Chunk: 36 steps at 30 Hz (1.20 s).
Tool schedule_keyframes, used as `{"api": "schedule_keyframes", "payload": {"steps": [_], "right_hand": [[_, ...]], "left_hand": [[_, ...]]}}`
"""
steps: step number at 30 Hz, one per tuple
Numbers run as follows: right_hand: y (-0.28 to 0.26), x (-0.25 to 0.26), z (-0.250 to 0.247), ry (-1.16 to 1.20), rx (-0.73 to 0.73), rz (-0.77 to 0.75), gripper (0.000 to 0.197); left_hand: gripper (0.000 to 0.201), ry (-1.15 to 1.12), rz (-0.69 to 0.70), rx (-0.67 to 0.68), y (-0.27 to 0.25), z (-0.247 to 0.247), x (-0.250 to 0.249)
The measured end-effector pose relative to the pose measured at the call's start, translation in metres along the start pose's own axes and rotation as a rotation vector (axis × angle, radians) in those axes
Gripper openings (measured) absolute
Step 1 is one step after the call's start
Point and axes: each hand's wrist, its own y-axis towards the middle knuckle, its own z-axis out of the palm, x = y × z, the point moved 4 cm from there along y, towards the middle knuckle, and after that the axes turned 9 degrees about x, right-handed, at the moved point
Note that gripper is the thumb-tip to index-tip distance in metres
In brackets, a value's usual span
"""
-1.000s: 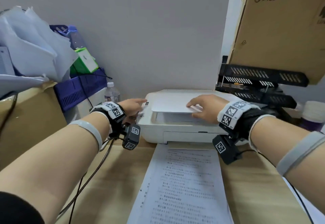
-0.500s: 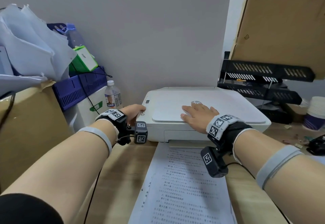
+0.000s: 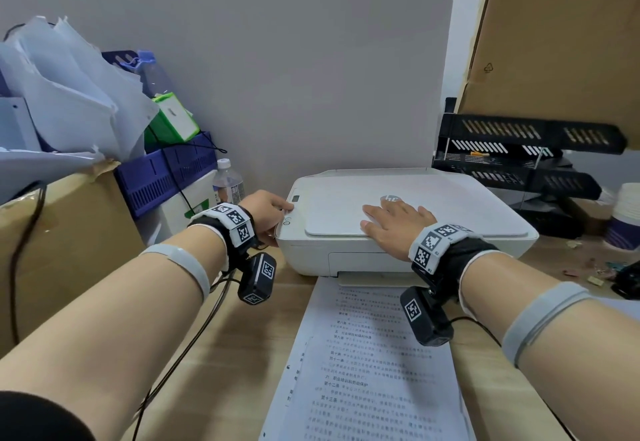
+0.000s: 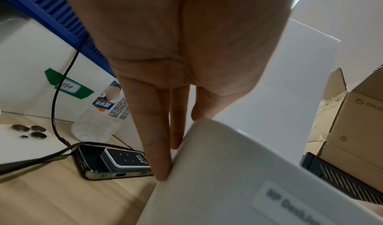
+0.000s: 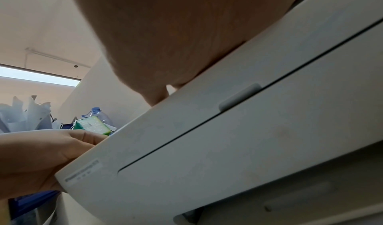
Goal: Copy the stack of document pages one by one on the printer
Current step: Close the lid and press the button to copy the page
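A: With the lid down flat, how far along is the copying?

B: Mid-cycle, I'd judge. The right hand (image 3: 394,224) lies flat, fingers straight, on the printer (image 3: 450,205) lid; the left hand (image 3: 266,213) has straight fingers at its left front corner by the buttons.

A: And the pages?

B: The stack of document pages (image 3: 367,364) lies on the desk (image 3: 221,371) just before the printer, still to copy.

Printer (image 3: 433,198): smooth matt white plastic. Desk (image 3: 221,354): pale wood-grain. Printed pages (image 3: 374,371): matt paper. Box (image 3: 561,42), 2 o'clock: brown cardboard.
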Motion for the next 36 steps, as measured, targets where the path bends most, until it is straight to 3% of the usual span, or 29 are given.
{"api": "schedule_keyframes", "payload": {"steps": [12,25,36], "right_hand": [[-0.002,0.001,-0.001,0.001,0.021,0.010,0.056],[-0.005,0.001,-0.001,0.006,0.021,0.009,0.056],[0.000,-0.002,0.001,0.000,0.019,0.001,0.058]], "left_hand": [[0.029,-0.153,-0.021,0.009,-0.006,0.000,0.011],[0.041,-0.114,-0.010,-0.010,-0.012,0.013,0.004],[0.039,-0.073,-0.057,-0.050,-0.011,0.014,0.000]]}}
